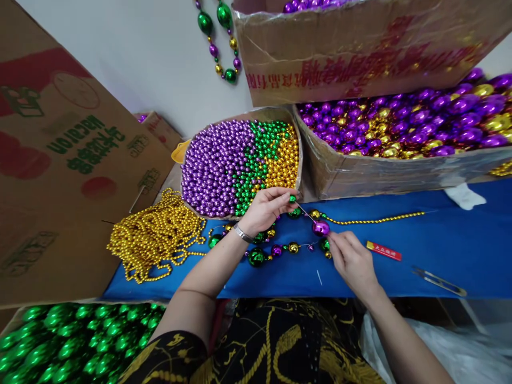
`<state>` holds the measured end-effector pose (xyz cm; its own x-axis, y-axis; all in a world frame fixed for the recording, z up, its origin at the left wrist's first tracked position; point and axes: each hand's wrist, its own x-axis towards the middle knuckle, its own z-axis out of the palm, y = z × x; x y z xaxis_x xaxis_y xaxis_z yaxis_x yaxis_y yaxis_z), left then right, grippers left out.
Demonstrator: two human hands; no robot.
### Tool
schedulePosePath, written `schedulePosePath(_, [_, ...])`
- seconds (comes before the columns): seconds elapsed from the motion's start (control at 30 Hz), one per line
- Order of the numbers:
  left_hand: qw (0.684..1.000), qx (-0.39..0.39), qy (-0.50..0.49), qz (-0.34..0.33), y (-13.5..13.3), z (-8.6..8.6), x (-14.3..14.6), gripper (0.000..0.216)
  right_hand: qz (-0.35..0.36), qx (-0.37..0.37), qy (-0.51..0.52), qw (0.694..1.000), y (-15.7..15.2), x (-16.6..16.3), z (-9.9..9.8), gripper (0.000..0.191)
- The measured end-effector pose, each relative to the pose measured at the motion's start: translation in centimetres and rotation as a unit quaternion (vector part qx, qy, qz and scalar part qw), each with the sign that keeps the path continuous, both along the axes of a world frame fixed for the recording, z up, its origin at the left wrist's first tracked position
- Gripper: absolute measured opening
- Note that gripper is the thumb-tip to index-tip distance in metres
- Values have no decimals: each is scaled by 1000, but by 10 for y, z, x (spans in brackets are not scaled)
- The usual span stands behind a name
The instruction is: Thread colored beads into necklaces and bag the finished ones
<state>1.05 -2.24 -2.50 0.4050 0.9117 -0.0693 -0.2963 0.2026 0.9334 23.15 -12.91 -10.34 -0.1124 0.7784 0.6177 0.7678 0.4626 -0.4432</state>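
My left hand (267, 207) is closed in a pinch on a small green bead (293, 198) at the end of a thin needle or thread (306, 212). That thread runs down to a large purple bead (320, 228). My right hand (352, 260) has its fingers curled just below and right of the purple bead, touching it. A partly strung necklace of green, gold and purple beads (276, 248) lies on the blue table cover (440, 245) between my hands. A strand of small gold beads (372, 219) stretches off to the right.
A round box of small purple, green and gold beads (240, 162) stands behind my hands. A pile of gold bead strands (154, 234) lies left. Boxes of large purple and gold beads (400, 125) sit at right, green beads (76, 341) at lower left. A red lighter (383, 250) and snips (438, 280) lie right.
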Motion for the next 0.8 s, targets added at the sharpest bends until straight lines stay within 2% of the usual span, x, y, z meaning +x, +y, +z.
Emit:
schedulePosePath(0.1, [999, 25, 22, -1, -1, 2, 4, 24, -30, -6, -15, 999, -3, 3, -1, 21])
schedulePosePath(0.2, [992, 103, 67, 21, -6, 4, 14, 26, -86, -21, -35, 995, -3, 14, -7, 23])
schedulePosePath(0.27, [983, 149, 100, 20, -12, 0, 27, 30, -94, -39, -22, 995, 0, 26, -17, 24])
schedulePosePath(0.4, [973, 181, 136, -29, -26, -30, 64, 25, -37, -107, 84, 990, 8, 42, -45, 26])
schedulePosePath(0.57, [947, 256, 192, -23, -35, -73, 90, 19, -26, -167, 137, 976, 8, 16, -74, 28])
schedulePosePath(0.7, [927, 279, 250, -25, -34, -90, 87, 17, -30, -200, 148, 968, 2, 1, -78, 21])
schedulePosePath(0.8, [913, 307, 264, -40, -33, -100, 84, 19, -34, -204, 179, 962, -2, 13, -67, 40])
